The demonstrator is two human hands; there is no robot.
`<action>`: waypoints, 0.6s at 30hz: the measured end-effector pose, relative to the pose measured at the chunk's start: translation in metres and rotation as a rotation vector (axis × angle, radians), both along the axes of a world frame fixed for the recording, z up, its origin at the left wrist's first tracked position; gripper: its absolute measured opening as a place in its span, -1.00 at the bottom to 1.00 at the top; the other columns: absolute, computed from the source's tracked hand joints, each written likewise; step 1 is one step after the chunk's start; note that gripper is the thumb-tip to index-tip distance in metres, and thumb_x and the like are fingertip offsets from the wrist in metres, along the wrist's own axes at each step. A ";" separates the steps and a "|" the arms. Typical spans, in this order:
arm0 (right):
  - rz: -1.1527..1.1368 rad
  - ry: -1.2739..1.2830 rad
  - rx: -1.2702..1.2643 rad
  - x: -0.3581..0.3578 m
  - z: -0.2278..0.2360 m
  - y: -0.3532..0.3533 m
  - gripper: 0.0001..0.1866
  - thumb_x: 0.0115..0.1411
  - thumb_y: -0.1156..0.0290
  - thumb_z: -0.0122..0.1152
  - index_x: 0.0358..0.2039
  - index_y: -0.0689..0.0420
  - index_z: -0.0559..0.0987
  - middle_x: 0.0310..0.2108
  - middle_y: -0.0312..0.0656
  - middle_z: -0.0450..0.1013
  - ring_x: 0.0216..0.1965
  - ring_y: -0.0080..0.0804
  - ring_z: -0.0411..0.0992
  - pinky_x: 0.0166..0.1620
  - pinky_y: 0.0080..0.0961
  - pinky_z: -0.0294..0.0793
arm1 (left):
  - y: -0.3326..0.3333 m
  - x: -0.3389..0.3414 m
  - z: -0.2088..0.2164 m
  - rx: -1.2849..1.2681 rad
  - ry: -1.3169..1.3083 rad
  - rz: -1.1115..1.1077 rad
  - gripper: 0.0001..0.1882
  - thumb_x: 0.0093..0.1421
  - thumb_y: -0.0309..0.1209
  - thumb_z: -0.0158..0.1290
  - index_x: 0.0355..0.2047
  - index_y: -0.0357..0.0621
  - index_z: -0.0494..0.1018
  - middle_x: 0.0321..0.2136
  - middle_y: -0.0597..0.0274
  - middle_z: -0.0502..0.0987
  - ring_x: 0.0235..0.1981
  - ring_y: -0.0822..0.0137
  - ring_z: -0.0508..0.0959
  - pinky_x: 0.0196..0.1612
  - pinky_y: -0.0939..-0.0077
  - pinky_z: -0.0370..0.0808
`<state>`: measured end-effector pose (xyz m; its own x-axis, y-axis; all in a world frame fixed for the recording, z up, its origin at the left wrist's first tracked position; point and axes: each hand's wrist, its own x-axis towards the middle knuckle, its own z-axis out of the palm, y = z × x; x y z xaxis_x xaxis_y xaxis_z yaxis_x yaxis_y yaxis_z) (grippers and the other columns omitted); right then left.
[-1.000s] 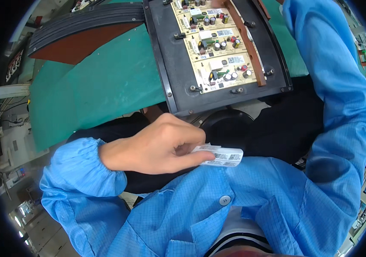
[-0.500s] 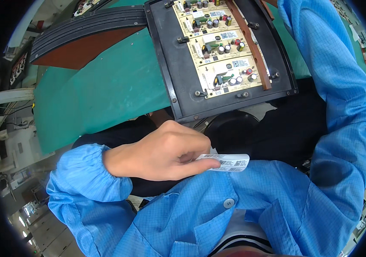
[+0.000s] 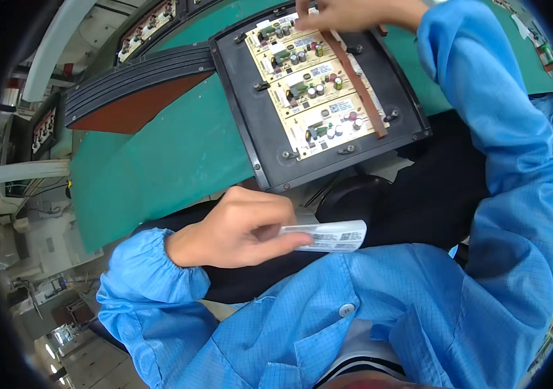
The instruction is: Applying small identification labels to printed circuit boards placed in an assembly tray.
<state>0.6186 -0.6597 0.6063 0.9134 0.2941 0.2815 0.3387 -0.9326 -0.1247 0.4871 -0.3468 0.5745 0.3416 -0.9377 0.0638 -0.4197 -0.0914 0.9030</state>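
Bright, even light covers the green-topped counter (image 3: pixel 172 168), leaving soft shadows in the glossy blue checked-fabric sleeve (image 3: pixel 509 84). Print on the curved white paper label strip (image 3: pixel 338 235) seems slightly blurred. Fisheye distortion bends edges toward the black rim, near which small white lights (image 3: pixel 50 351) glare.

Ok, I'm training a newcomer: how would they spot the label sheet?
Find the black tray of circuit boards. Below it in view, the left hand pinches the label sheet. Unlike the flat labels on the boards, it curls in mid-air.

Blue gridded smock (image 3: pixel 276 321), gathered cuff (image 3: pixel 182 282)
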 end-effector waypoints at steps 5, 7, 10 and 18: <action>0.275 -0.135 0.079 -0.042 -0.010 -0.012 -0.69 0.02 0.29 0.35 -0.29 0.24 0.67 -0.33 0.09 0.62 -0.24 0.05 0.59 -0.14 -0.20 0.58 | -0.009 -0.006 0.019 -0.071 -0.021 0.047 -0.82 0.15 -0.50 0.31 -0.51 -0.31 0.54 -0.64 0.19 0.47 -0.70 0.44 0.38 -0.64 0.51 0.22; 0.124 0.248 0.127 -0.032 0.006 -0.011 -0.68 -0.02 0.27 0.37 -0.32 0.26 0.68 -0.36 0.09 0.61 -0.28 0.04 0.60 -0.14 -0.24 0.59 | -0.011 -0.004 0.021 -0.078 -0.041 0.050 -0.82 0.15 -0.50 0.31 -0.51 -0.31 0.54 -0.64 0.19 0.47 -0.70 0.44 0.38 -0.64 0.51 0.22; 0.141 0.235 0.440 -0.006 0.007 -0.026 -0.67 -0.04 0.34 0.40 -0.30 0.30 0.69 -0.41 0.02 0.63 -0.39 -0.26 0.62 -0.24 -0.37 0.60 | -0.005 -0.007 0.021 -0.077 -0.055 0.105 -0.82 0.15 -0.50 0.31 -0.51 -0.31 0.54 -0.64 0.20 0.47 -0.70 0.46 0.38 -0.64 0.52 0.21; -0.115 -0.026 0.051 0.012 -0.016 -0.075 -0.46 0.08 0.04 0.35 -0.15 0.30 0.66 -0.28 0.12 0.62 -0.21 0.00 0.61 -0.08 -0.30 0.58 | -0.010 -0.001 0.021 -0.058 -0.097 0.024 -0.81 0.17 -0.49 0.28 -0.52 -0.32 0.52 -0.56 0.09 0.60 -0.57 0.32 0.52 -0.52 0.49 0.38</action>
<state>0.6301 -0.7345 0.5902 0.9324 0.1724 0.3178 0.2336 -0.9581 -0.1658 0.4864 -0.3572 0.5951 0.3534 -0.9230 0.1519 -0.5034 -0.0508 0.8626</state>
